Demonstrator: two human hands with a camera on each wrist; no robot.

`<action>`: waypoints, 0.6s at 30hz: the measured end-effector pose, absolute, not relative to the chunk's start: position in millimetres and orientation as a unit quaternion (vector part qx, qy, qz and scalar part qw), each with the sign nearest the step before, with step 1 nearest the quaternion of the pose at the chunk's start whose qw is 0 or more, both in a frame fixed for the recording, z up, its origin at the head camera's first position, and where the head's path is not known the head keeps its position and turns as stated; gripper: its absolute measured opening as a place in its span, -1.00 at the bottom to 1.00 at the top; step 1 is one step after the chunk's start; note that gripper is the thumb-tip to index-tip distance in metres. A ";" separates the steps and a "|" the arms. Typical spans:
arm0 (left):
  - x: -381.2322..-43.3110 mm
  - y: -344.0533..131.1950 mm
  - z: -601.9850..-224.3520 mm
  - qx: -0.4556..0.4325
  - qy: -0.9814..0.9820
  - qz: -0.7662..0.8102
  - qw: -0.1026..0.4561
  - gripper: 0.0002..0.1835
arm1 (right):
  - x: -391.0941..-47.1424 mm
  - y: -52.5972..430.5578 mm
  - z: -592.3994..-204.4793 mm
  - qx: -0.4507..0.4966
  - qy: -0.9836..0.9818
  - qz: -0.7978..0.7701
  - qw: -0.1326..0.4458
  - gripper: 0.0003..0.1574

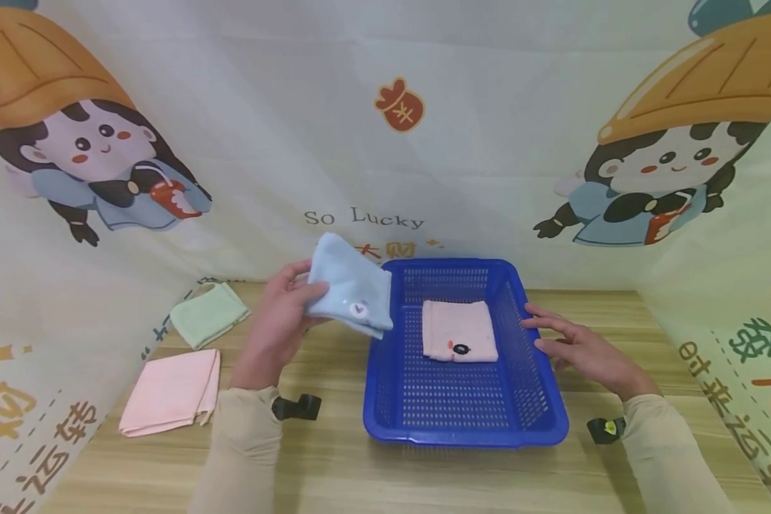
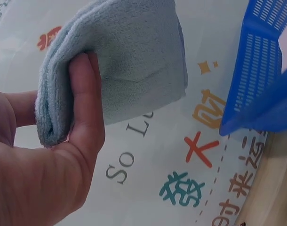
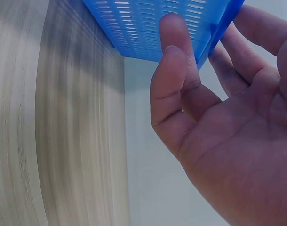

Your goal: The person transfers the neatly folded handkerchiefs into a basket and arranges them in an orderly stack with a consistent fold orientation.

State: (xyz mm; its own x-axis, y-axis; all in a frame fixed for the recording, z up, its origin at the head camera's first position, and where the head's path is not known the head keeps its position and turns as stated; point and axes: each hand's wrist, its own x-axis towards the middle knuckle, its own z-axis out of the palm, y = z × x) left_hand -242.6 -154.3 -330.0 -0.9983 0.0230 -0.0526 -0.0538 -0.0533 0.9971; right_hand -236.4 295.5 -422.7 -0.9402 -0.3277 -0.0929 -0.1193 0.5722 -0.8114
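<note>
We wore plain cream sleeves (image 1: 244,453), wrinkled near the wrists. A small black mount (image 1: 305,407) jutted beside our left cuff (image 1: 252,403); its right counterpart (image 1: 597,431) bore a yellow-green mark (image 1: 611,427).

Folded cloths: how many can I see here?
4: a blue cloth in the left hand, a pale cloth inside the blue basket, and a green cloth and pink cloth on the table. More could be hidden underneath.
</note>
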 end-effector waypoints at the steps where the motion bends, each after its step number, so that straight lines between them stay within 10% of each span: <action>1: -243.2 -151.5 -328.7 -0.008 0.685 0.728 0.027 -0.42 | -236.6 295.4 -422.2 -0.127 0.879 -0.444 0.117 -0.38; 18: -254.3 -105.0 -317.0 0.006 0.649 0.761 0.020 -0.41 | -236.1 296.7 -420.5 -0.124 0.880 -0.442 0.119 -0.38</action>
